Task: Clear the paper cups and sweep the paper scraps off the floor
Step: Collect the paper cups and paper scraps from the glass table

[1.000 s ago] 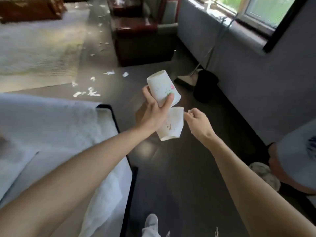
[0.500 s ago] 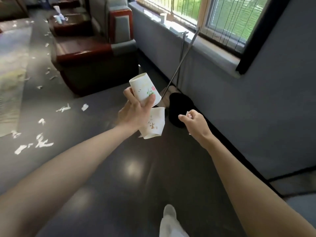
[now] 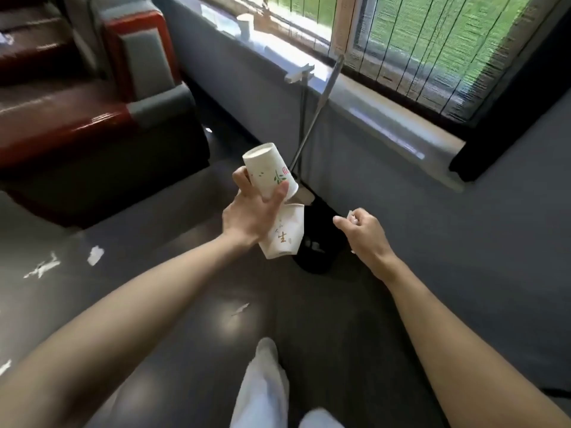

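Note:
My left hand (image 3: 251,214) grips two white paper cups at chest height: an upper cup (image 3: 268,173) with a green leaf print, held upside down, and a lower crumpled cup (image 3: 284,237) below the palm. My right hand (image 3: 363,231) is curled to the right of them and pinches a small white paper scrap (image 3: 350,215) at the fingertips. A black bin (image 3: 318,242) stands on the floor just behind both hands. White paper scraps (image 3: 94,254) lie on the dark floor at the left, with one scrap (image 3: 240,309) nearer my feet. Another cup (image 3: 244,24) stands on the windowsill.
A broom handle (image 3: 318,109) and a dustpan handle (image 3: 302,97) lean against the grey wall under the window beside the bin. A red-and-grey armchair (image 3: 102,118) fills the upper left. My white trouser leg and shoe (image 3: 265,366) are at the bottom centre.
I have walked toward the window wall; the bin and the handles are now much closer. My hands have drifted apart, the right one away from the lower cup.

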Demonstrator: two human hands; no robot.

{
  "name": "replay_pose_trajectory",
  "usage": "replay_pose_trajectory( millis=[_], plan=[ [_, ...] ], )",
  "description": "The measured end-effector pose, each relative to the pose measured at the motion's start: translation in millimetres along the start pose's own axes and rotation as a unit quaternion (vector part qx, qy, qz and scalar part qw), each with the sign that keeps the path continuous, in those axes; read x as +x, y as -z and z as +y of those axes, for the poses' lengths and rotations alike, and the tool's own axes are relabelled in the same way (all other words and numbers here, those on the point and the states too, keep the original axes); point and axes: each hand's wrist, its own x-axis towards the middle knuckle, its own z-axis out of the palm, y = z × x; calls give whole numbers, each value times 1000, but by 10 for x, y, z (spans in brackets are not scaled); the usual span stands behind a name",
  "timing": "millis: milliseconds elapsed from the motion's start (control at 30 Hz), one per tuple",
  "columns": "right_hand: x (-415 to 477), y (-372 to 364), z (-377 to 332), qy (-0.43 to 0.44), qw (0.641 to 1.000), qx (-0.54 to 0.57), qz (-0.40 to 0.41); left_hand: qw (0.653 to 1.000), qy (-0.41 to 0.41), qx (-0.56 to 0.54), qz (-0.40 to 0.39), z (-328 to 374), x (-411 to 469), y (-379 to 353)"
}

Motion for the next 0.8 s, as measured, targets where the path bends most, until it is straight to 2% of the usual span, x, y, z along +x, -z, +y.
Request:
replay_pose_trajectory(
  millis=[100,367,633,800],
  plan=[
    [698,-28,94,-26,1000,1,11,1000,7,6,-29,17,741,-363],
    [2016,10,581,-124,992,11,29,988,19,46,-145,85,1961,-1469],
    [3193,-94,1492,-200,980,0,-14,975,114,31,-190,-237,2693,-2911],
    [3686,-477,2051,-208,977,7,-33,959,180,-51,-214,-609,2915,-3609]
  ],
)
